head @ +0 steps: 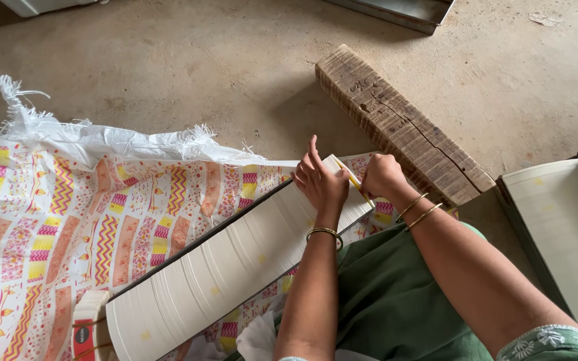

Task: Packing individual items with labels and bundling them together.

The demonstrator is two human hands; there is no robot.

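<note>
A long stack of white paper sheets, seen edge-on, lies across a patterned pink, yellow and white mat on the floor. My left hand rests flat on the stack's far end, fingers spread. My right hand is closed around a thin yellow pencil-like stick, whose tip touches the stack's end next to the left hand. Both wrists wear thin gold bangles.
A weathered wooden beam lies on the concrete floor just beyond my hands. Another white stack in a dark frame sits at the right edge. A metal tray is at the top. My green garment covers my lap.
</note>
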